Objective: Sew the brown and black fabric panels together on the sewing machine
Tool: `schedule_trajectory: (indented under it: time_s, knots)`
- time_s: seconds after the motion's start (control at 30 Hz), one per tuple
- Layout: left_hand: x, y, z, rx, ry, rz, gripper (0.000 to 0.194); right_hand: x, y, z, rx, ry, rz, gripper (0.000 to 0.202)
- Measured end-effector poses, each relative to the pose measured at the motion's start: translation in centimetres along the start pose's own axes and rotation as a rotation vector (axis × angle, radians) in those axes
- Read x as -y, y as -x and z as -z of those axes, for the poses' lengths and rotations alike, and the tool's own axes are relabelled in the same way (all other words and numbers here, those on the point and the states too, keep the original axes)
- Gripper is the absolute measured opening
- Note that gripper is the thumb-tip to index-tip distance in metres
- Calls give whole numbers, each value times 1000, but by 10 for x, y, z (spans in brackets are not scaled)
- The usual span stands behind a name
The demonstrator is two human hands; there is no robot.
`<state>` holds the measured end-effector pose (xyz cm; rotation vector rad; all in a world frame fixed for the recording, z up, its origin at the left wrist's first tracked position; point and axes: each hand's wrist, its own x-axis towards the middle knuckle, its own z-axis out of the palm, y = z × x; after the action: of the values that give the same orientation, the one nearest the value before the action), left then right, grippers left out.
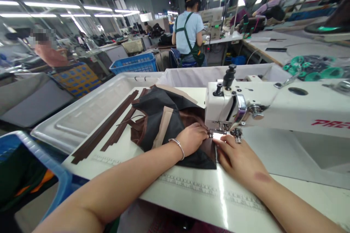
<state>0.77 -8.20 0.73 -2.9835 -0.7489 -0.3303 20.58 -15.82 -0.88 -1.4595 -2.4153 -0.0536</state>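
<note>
A black and brown fabric piece [155, 116] with beige strips lies bunched on the table, its right edge under the head of a white sewing machine [218, 105]. My left hand [193, 140], with a silver bracelet at the wrist, has its fingers curled and closed on the fabric just left of the presser foot. Close to the foot's right side, my right hand [235, 153] pinches the fabric's edge; its fingertips are partly hidden by the machine's fittings. Brown strips [109, 123] lie left of the fabric piece.
A ruler scale [191, 185] runs along the front of the white table. A white plastic bin [73, 116] stands beyond the table's left edge, with a blue basket [54, 160] nearer me. Green thread cones [314, 67] sit at right. A co-worker [188, 32] sits ahead.
</note>
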Motion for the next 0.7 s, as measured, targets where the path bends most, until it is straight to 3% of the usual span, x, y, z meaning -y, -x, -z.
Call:
schedule_trajectory:
  time_s: [0.13, 0.3, 0.37, 0.43, 0.53, 0.6, 0.7]
  knots:
    - [23, 3, 23, 11, -56, 28, 20, -1, 1, -3, -31, -3, 17, 36]
    - [100, 34, 75, -145, -219, 324, 39, 1, 0, -3, -62, -19, 21, 36]
    - [122, 51, 92, -179, -272, 370, 27, 0, -1, -4, -77, -38, 20, 36]
    - [128, 70, 106, -218, -317, 367, 12, 1, 0, -3, -90, -71, 29, 35]
    - [106, 103, 129, -339, -389, 342, 14, 12, 5, 5, -109, -139, 71, 32]
    - [75, 126, 144, -462, -422, 282, 14, 30, 8, 18, -123, -273, 86, 32]
    - [18, 152, 160, -723, -420, 54, 20, 68, 2, 43, -102, -683, 0, 36]
